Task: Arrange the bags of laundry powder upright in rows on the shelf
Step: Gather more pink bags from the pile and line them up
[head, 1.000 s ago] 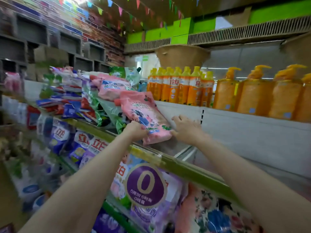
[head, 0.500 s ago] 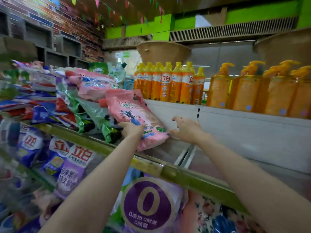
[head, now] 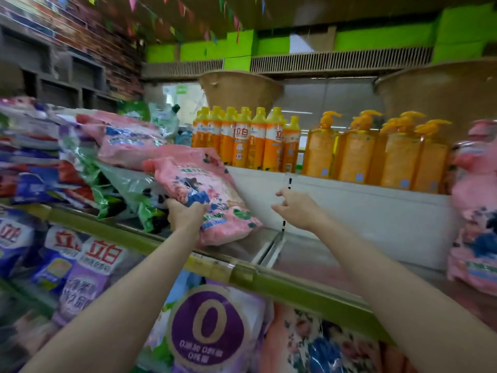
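A pink bag of laundry powder [head: 212, 189] leans tilted against a heap of pink, green and blue bags [head: 113, 157] on the metal shelf [head: 301, 254]. My left hand [head: 185, 215] grips the pink bag at its lower front edge. My right hand [head: 295, 208] hovers just right of the bag, fingers apart, touching nothing. At the far right of the same shelf stand upright pink bags [head: 476, 216].
Orange bottles [head: 250, 138] and orange pump bottles [head: 376, 152] line the white ledge behind the shelf. A yellow-green rail [head: 290, 285] fronts the shelf. Purple and blue bags [head: 88, 267] fill the shelf below. Bare shelf lies between the tilted bag and the upright pink ones.
My right hand has let go of the pink bag and drawn off to the right. My left hand still grips it. The view has swung right, showing upright pink bags.
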{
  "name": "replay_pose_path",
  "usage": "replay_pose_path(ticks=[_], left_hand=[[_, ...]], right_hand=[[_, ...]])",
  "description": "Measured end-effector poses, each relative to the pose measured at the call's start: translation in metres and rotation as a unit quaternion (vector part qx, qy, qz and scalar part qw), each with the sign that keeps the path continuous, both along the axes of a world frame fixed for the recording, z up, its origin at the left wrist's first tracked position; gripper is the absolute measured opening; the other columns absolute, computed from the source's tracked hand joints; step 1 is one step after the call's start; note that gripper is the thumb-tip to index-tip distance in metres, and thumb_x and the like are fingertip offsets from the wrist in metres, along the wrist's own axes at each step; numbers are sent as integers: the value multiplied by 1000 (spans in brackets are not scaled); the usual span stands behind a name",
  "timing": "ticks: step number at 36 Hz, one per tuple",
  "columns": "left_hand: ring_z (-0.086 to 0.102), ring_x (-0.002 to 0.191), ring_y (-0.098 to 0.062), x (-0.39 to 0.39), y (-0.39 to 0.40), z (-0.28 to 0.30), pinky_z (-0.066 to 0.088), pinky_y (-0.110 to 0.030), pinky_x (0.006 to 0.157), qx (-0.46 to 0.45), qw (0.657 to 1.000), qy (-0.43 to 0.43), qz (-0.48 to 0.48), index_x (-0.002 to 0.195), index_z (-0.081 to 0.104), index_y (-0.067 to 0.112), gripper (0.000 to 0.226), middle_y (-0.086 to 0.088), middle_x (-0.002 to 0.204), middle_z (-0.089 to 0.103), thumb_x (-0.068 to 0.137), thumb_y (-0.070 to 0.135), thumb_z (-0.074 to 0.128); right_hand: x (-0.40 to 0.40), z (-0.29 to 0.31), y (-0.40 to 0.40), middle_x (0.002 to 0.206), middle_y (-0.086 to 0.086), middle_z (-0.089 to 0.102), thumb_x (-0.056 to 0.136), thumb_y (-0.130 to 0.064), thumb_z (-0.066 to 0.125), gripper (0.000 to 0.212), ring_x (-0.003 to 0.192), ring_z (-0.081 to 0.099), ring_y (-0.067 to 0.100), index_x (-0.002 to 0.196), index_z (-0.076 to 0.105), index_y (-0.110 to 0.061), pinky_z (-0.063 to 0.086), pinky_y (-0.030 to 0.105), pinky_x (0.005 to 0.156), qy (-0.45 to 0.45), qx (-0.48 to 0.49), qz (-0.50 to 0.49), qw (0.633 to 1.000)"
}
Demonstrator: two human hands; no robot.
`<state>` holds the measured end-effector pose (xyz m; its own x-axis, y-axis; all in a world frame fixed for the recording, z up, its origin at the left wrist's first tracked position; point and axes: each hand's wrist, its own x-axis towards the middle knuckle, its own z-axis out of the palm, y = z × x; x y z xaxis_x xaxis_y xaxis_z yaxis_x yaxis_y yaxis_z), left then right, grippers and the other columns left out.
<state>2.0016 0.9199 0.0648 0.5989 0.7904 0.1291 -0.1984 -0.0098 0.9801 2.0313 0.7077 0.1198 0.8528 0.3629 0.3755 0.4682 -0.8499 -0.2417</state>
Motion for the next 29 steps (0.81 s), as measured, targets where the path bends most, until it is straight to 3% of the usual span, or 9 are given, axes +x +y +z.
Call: replay_pose_path(ticks=[6, 10, 14, 17, 18, 20, 22, 25, 29], left_hand=[[58, 108, -33, -8, -23, 10, 49, -48, 94, 63, 996, -39, -44, 125, 47, 3, 74, -17, 117, 59, 61, 20, 80], [63, 102, -23, -16, -41, 28, 51, -38, 91, 41, 979, -135, -149, 125, 46, 12, 65, -10, 116, 62, 69, -2, 75], [69, 86, -25, -27, -64, 44, 56, -42, 81, -12, 943, -198, -266, 115, 48, 13, 50, -13, 108, 65, 75, -12, 66], [71, 70, -20, -28, -80, 54, 60, -36, 63, -10, 920, -204, -333, 130, 39, 8, 64, -14, 106, 65, 76, -15, 64], [71, 76, -22, -26, -84, 57, 60, -39, 68, 0, 916, -198, -348, 137, 34, 10, 76, -16, 116, 62, 73, -12, 68], [67, 100, -31, -25, -95, 61, 53, -51, 88, 30, 913, -175, -368, 142, 28, 22, 94, -17, 133, 53, 65, -2, 76], [61, 111, -33, -22, -110, 62, 46, -56, 97, 65, 911, -156, -376, 141, 28, 27, 94, -16, 135, 51, 65, 4, 78], [58, 117, -32, -15, -139, 58, 45, -54, 99, 70, 903, -140, -401, 144, 25, 27, 100, -13, 142, 46, 63, 7, 80], [56, 119, -29, -5, -187, 49, 51, -48, 93, 91, 887, -116, -437, 145, 26, 15, 107, -14, 144, 43, 55, 11, 85]], right_hand=[[3, 2, -14, 147, 11, 40, 98, -40, 40, 56, 134, 39, 28, 144, 34, -8, 33, 33, 104, 46, 29, -12, 998], [2, 3, -26, 149, 13, 35, 101, -36, 35, 55, 136, 34, 26, 144, 30, -1, 32, 22, 93, 96, 170, 31, 980], [8, 9, -48, 133, 17, 53, 95, -47, 43, 53, 119, 52, 28, 128, 52, -6, 39, 31, 96, 142, 359, 53, 921], [8, 7, -75, 109, 19, 68, 83, -50, 60, 45, 91, 67, 29, 106, 64, -11, 54, 43, 86, 235, 489, 109, 833], [6, 8, -86, 103, 18, 70, 84, -45, 62, 39, 88, 67, 30, 103, 64, -11, 56, 42, 82, 255, 519, 128, 806], [4, 11, -105, 103, 16, 69, 86, -37, 62, 36, 90, 66, 31, 109, 62, -10, 54, 44, 85, 243, 550, 130, 789], [1, 12, -124, 100, 13, 71, 86, -32, 64, 35, 84, 68, 27, 113, 60, -9, 54, 42, 85, 209, 576, 122, 781], [-3, 10, -159, 80, 3, 74, 85, -29, 66, 32, 64, 70, 17, 111, 60, -12, 57, 30, 62, 173, 600, 98, 775], [-25, 6, -215, 68, -4, 73, 86, -27, 66, 24, 58, 68, 13, 104, 59, -14, 54, 29, 57, 126, 609, 44, 782]])
